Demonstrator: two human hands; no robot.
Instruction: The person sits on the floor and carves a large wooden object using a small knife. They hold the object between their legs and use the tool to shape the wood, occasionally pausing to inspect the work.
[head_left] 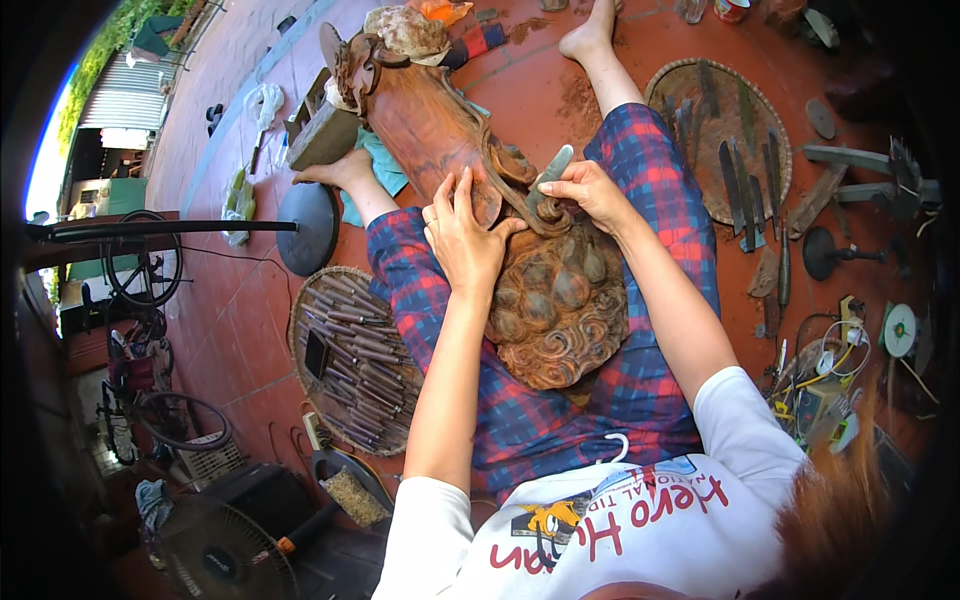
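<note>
A long reddish-brown wood carving (430, 125) slopes away from my lap, its near end (560, 310) cut into rounded bumps and curls between my thighs. My left hand (468, 235) lies spread on its smooth part, fingers stretched and thumb out toward the scrollwork. In my right hand (590, 195), thumb and fingers pinch a flat grey-green strip (552, 170) with a rounded upper end. Its lower end meets the curled carving beside my left thumb; whether it is a scraper, a stone or folded abrasive I cannot tell.
At left, a round woven tray (292, 335) holds many wooden-handled chisels. Another woven tray (662, 75) at right carries flat files. A wooden block (325, 135) stands by the carving's far part. A dark round lamp base (308, 230), a fan (215, 565) and corded tools (825, 400) surround me.
</note>
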